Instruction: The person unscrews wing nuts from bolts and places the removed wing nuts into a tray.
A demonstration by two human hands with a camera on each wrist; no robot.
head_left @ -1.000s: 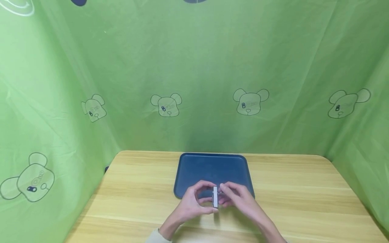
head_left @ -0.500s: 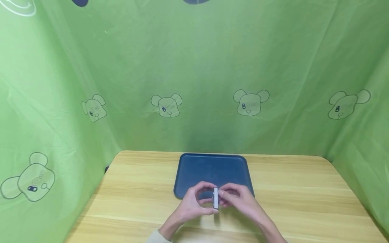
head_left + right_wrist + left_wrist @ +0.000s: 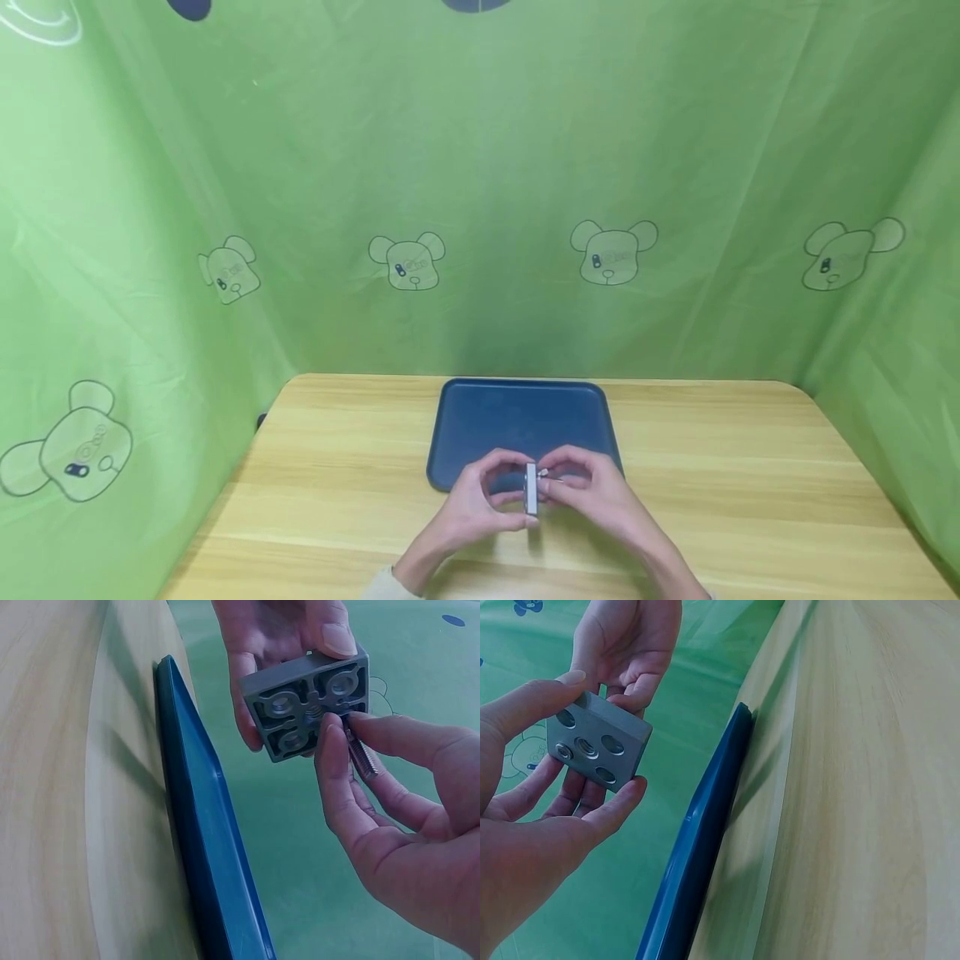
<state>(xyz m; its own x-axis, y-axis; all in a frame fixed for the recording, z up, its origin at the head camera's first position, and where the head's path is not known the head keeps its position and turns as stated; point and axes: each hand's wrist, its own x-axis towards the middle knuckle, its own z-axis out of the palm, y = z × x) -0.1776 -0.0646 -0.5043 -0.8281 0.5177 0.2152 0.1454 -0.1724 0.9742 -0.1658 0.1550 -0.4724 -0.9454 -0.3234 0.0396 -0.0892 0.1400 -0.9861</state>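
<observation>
Upright between finger and thumb, my left hand (image 3: pixel 474 502) holds a small square grey metal block (image 3: pixel 532 490) by its opposite edges. In the left wrist view, several round holes pierce the block's flat face (image 3: pixel 594 721), and something round sits in one corner hole. The other face (image 3: pixel 309 699), in the right wrist view, is recessed with ring-shaped bosses. My right hand (image 3: pixel 600 493) pinches a threaded bolt (image 3: pixel 363 756) between thumb and fingertips, close against that recessed face. The bolt lies tilted to the block; its inner end is hidden by the fingertips.
Behind and below the hands lies a dark blue rimmed tray (image 3: pixel 525 417) on the light wooden table (image 3: pixel 720 467). Green cloth (image 3: pixel 495 150) printed with bear heads hangs at the back and both sides.
The right fingers have shifted slightly at the block's face, and the bolt, hidden half a second ago, shows tilted between them. The left hand and block stay nearly in place.
</observation>
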